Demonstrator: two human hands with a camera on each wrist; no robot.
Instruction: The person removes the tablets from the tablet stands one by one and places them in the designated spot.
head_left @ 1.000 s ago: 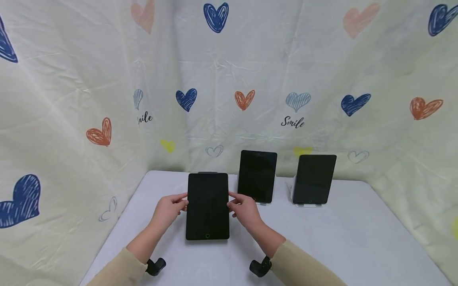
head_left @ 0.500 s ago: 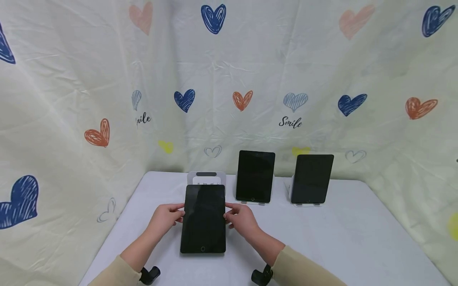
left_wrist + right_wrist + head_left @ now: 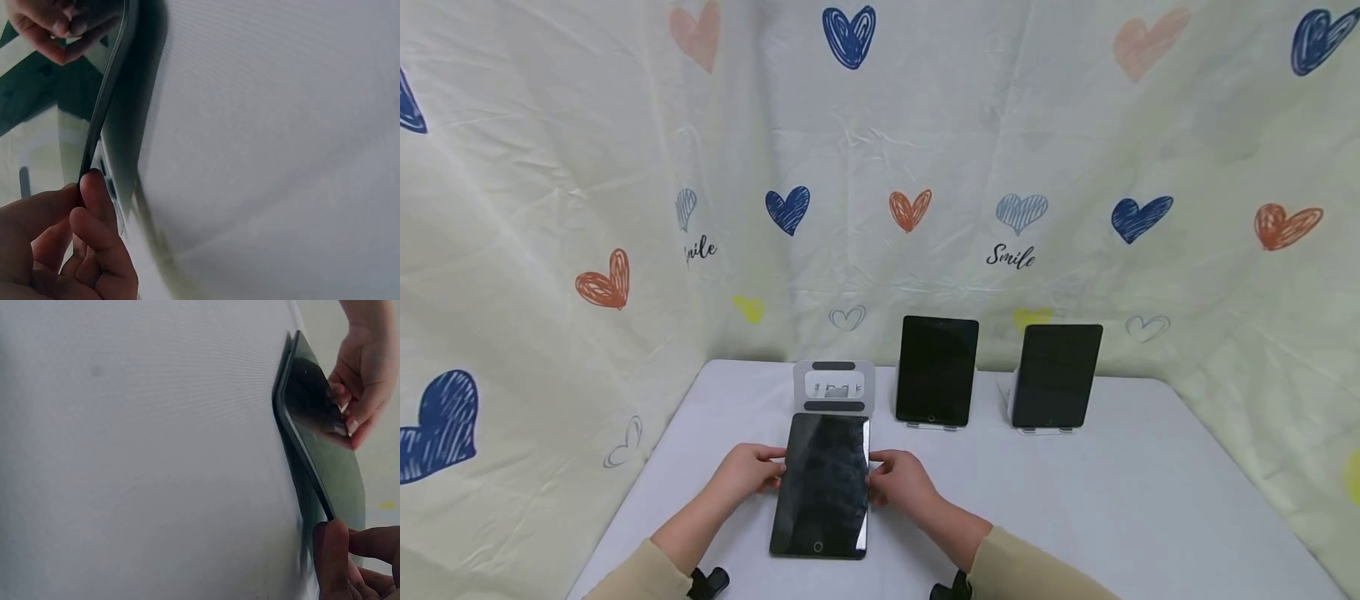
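A black tablet (image 3: 822, 487) with a round home button near its lower edge lies tilted low over the white table, screen up. My left hand (image 3: 747, 475) pinches its left edge between thumb and fingers, and my right hand (image 3: 904, 482) pinches the right edge the same way. In the left wrist view the thumb and fingertips of the left hand (image 3: 78, 240) close on the thin rim, and the glossy screen (image 3: 69, 94) mirrors the other hand. Just beyond the tablet's top edge stands a grey-white stand (image 3: 834, 387) with dark pads.
Two more black tablets, one in the middle (image 3: 937, 371) and one at the right (image 3: 1057, 375), lean upright on stands along the back of the white table (image 3: 1075, 508). Behind the table hangs a pale curtain (image 3: 955, 125) printed with hearts.
Both hands have drawn the tablet toward the body and lowered it flatter. The stand behind it, mostly covered earlier, now shows. The other two tablets have stayed put.
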